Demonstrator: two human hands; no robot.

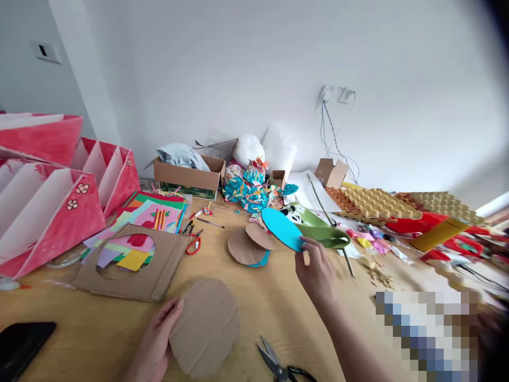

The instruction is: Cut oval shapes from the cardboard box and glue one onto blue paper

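My left hand (161,331) grips the left edge of a round brown cardboard disc (207,323), low over the front of the table. Farther out, my right hand (316,265) pinches the near edge of a bright blue disc (282,228), which is tilted above the table. Just left of that disc lie overlapping cardboard discs (244,246), with a bit of blue showing under them. Black-handled scissors (274,361) rest with blades apart between my forearms. Left of the discs is a cardboard sheet (163,281) with a round hole cut out.
Red-handled scissors (194,243) and pens lie beyond the holed sheet. Pink folded-card stands (63,212) fill the left side. Egg trays (374,204) and a green panda-print item (318,231) are at right. A cardboard box (186,172) stands by the wall. A black object (26,339) lies front left.
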